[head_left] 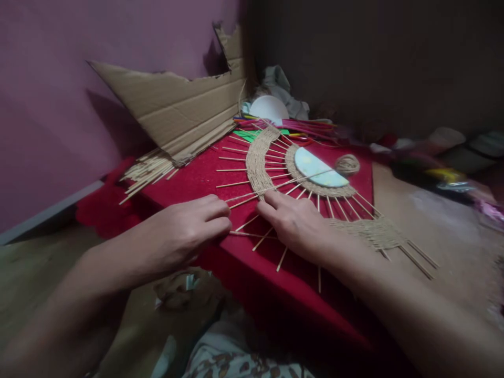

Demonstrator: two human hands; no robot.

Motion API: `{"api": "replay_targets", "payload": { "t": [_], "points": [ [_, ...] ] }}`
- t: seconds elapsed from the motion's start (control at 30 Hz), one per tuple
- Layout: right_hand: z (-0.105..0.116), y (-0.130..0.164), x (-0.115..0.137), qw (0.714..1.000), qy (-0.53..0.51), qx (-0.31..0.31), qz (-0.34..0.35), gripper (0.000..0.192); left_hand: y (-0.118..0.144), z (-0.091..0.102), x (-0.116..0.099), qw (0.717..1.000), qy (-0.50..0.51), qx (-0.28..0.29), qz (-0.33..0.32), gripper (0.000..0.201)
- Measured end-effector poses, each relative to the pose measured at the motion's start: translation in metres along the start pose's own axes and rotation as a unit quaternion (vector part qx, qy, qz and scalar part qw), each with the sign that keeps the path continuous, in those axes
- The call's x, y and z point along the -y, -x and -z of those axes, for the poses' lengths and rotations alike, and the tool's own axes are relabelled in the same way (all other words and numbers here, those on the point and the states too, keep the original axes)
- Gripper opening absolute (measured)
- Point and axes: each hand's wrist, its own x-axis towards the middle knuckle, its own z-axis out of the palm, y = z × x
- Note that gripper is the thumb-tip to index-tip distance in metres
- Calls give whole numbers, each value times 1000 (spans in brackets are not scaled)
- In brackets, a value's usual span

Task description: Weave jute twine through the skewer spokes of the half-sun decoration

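Item: sunburst wall ornament [311,181] of thin wooden skewers radiating from a round pale-blue centre, lying flat on a red cloth [197,178].
Centre: pale disc ringed by a band of coiled jute twine, just beyond the right hand's fingertips.
Outer band: a wider arc of twine [258,160] woven over and under the skewers, running from the far side round to a point between the two hands; a second woven patch lies beside the right wrist.
Skewers: bare, evenly fanned, their tips reaching under and past both hands.
Left hand [185,231]: fingers curled together, tips pinching something at a skewer end; what is pinched is too small to tell.
Right hand [295,223]: palm down, fingers pressed flat on the skewers at the end of the woven arc.
Twine ball [347,164]: past the right hand, touching the ornament's rim.
Spare skewers [147,170]: loose heap beyond the left hand.
Cardboard [177,107]: torn sheet leaning on the purple wall behind that heap.
Writing or labels: cannot make any out.
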Motion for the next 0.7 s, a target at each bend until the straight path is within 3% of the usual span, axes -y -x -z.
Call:
{"api": "replay_targets", "payload": {
  "t": [0.23, 0.53, 0.7],
  "points": [
    [11, -8, 3, 996, 49, 68, 33, 17, 4, 0, 3, 999, -8, -13, -36, 23],
    [9, -3, -1, 998, 24, 47, 33, 16, -12, -7, 14, 996, -66, -51, 3, 26],
    [11, -3, -5, 1000, 12, 17, 10, 23, -24, -13, 23, 997, -22, -77, 2, 20]
  ]
}}
